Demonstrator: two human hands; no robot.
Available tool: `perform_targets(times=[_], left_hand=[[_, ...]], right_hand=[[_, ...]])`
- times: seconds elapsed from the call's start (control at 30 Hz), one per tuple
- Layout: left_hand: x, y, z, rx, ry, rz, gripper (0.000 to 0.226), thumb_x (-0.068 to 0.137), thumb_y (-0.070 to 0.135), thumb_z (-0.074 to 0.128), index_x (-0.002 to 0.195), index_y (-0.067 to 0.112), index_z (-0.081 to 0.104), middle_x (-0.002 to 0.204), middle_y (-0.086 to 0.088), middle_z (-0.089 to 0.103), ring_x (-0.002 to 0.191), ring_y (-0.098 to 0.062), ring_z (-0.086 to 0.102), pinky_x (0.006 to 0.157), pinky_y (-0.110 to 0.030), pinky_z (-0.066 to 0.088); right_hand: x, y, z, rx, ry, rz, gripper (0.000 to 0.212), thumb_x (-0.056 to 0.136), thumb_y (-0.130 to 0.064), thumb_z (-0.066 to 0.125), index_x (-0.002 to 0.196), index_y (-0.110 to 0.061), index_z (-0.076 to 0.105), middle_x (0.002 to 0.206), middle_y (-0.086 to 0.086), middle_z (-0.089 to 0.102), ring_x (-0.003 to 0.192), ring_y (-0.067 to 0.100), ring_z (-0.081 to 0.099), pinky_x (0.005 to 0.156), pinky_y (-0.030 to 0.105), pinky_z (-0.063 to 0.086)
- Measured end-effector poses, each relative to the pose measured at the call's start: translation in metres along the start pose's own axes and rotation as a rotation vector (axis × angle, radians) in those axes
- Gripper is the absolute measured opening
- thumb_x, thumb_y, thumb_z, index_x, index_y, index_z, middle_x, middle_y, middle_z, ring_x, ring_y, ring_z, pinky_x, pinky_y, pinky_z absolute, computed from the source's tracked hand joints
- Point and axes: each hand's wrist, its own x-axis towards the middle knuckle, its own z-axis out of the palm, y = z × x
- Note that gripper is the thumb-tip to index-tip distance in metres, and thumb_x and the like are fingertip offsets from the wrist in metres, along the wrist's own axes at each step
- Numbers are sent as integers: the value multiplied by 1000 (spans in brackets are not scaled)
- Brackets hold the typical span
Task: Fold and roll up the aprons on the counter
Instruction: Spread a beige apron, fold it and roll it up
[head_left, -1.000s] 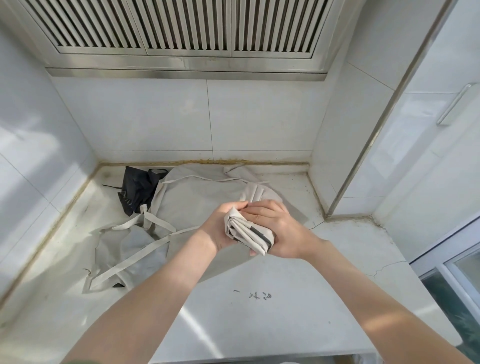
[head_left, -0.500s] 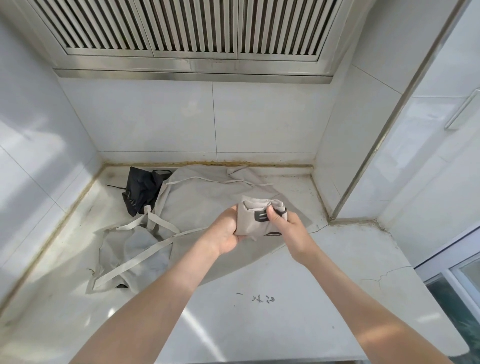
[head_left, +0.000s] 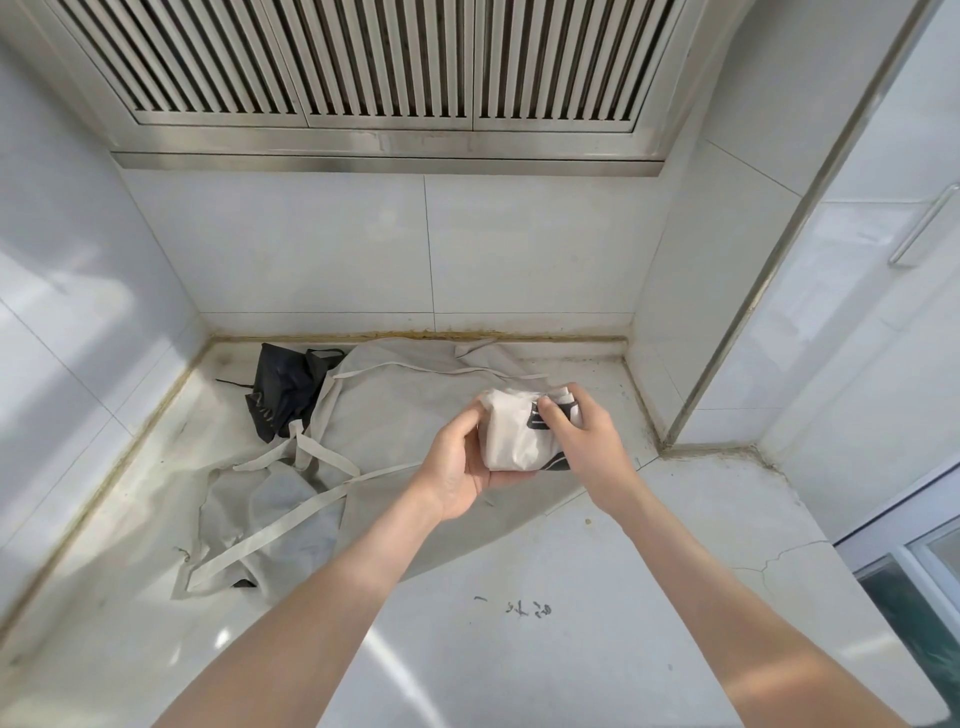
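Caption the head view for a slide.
Left hand and right hand grip a rolled apron above a spread apron.

Left grip (head_left: 460, 467) cups the rolled beige apron (head_left: 511, 434) from beneath; right grip (head_left: 587, 431) pinches its top. Left of both grips, a spread beige apron (head_left: 395, 415) and a crumpled black apron (head_left: 283, 387) lie on the tabletop (head_left: 519, 665).

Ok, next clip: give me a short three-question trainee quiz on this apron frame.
1. True or false: the rolled pale apron lies untouched on the counter.
2. What lies near the counter's back left corner? A) a crumpled black cloth B) a pan C) a bottle
3. Which apron is not yet folded?
Key: 1 false, the left hand and right hand both hold it. 2 A. 3 the grey apron, spread out on the counter.
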Motion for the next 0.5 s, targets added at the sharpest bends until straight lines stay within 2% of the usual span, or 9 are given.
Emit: perform_targets(times=[0.07,0.13,0.2,0.23,0.27,0.33,0.37,0.43,0.5], left_hand=[[-2,3,3,60,-61,-8,56,85,61,40,110,21,70,113,-6,70,102,-24,66,86,-49,52],[-2,2,4,150,-108,-6,56,69,72,55,97,28,74,104,1,72,96,-18,68,82,-45,55],[-1,0,5,222,-91,11,67,58,60,81,111,23,63,104,1,71,95,-14,68,76,-38,59],[2,-2,5,253,-60,13,65,63,48,83,116,20,56,105,0,69,94,-14,67,76,-37,58],[3,-4,6,273,-29,27,54,72,40,80,115,20,54,107,-1,69,94,-13,67,78,-37,57],[3,-3,6,306,6,52,37,84,45,63,113,23,58,111,-2,69,99,-14,67,85,-41,54],[3,-1,6,304,1,52,39,85,51,53,112,25,61,112,-1,70,102,-14,67,87,-42,52],[3,2,7,287,8,35,53,85,62,36,111,26,64,108,2,71,101,-13,67,88,-42,52],[11,0,4,277,113,-3,65,88,69,24,122,24,55,117,1,68,106,-14,65,88,-40,53]], right_hand=[[2,3,-3,-85,-5,-6,19,92,-29,57,85,-12,55,79,0,63,75,16,58,65,35,50],[2,4,-3,-127,-5,-9,19,92,-28,57,81,-13,53,74,-2,58,70,14,53,64,33,44],[1,5,-2,-124,-7,-10,19,93,-26,56,80,-13,52,70,-5,54,66,12,49,62,31,41],[0,5,-2,-120,-7,-9,20,93,-25,56,80,-11,51,69,-5,52,65,12,47,61,29,40],[-1,5,-2,-96,-5,-9,21,93,-25,56,82,-8,51,69,-3,52,65,12,47,62,31,39],[-6,6,-3,30,-16,3,20,94,-27,57,88,-7,55,75,-3,58,71,12,54,68,36,46],[-8,6,-4,132,-39,20,16,94,-26,58,92,-10,59,80,-5,64,77,11,59,74,38,50],[-11,7,-9,323,-145,50,10,89,-20,62,98,-17,63,89,-10,71,89,10,65,82,31,52],[-13,8,-12,371,-293,61,26,80,-15,72,104,-18,64,96,-8,73,94,11,66,82,25,53]])
